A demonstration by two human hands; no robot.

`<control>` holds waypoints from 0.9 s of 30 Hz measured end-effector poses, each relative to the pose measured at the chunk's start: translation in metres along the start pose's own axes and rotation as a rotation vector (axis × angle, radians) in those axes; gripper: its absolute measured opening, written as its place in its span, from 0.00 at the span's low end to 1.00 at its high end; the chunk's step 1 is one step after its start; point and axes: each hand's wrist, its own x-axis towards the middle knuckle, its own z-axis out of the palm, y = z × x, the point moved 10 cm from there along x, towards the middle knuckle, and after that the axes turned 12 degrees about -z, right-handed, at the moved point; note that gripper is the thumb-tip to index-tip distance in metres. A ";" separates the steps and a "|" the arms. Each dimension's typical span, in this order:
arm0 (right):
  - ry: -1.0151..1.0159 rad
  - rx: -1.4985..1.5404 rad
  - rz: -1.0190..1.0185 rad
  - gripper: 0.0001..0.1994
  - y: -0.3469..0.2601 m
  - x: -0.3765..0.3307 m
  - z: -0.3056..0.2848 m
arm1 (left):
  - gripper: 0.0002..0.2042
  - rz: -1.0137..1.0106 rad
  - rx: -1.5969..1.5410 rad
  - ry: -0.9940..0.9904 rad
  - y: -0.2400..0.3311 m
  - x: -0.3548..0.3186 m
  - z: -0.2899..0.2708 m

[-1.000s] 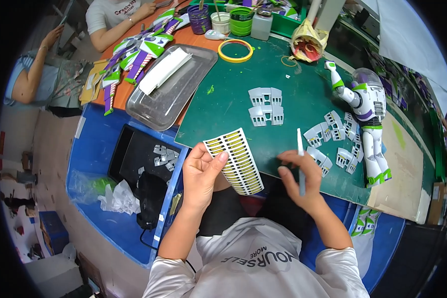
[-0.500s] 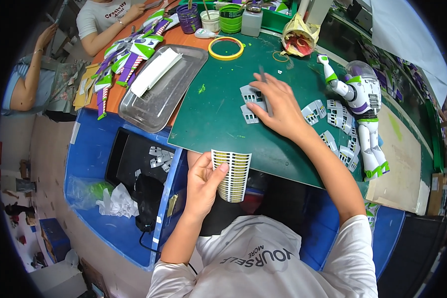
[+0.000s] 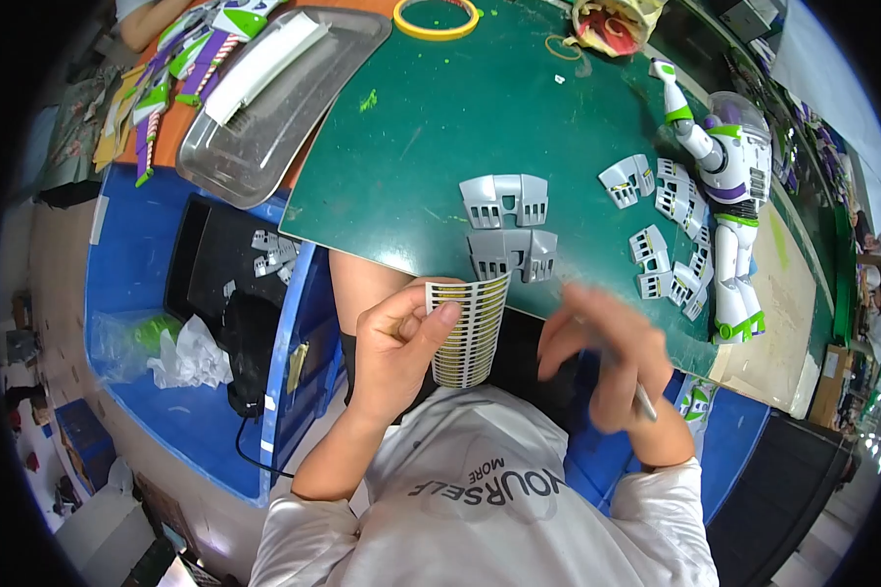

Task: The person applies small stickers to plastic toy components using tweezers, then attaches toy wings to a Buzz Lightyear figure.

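My left hand (image 3: 401,338) pinches a curled sticker sheet (image 3: 468,338) by its left edge; the sheet carries rows of narrow labels with yellow and dark marks. My right hand (image 3: 607,352), smeared by motion, hovers past the table's near edge, right of the sheet. A slim metal tool (image 3: 646,402) sticks out of it; its kind is blurred. Beyond the sheet, two grey plastic parts with slots lie on the green table: a farther one (image 3: 504,201) and a nearer one (image 3: 515,254), partly behind the sheet's top edge.
Further grey parts (image 3: 628,182) with yellow labels lie to the right, beside a white, green and purple toy figure (image 3: 737,176). A metal tray (image 3: 255,147) and a yellow tape roll (image 3: 436,33) are at the far left. Below stands a blue bin (image 3: 132,382) with a black tray inside.
My right hand has drawn back from the two grey parts toward my body, with the tool. Those parts now lie uncovered, one behind the other. The view has tilted down.
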 end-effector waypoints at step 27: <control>0.084 -0.015 0.085 0.15 0.008 -0.032 0.002 | 0.03 -0.179 -0.346 -0.213 -0.027 -0.002 0.032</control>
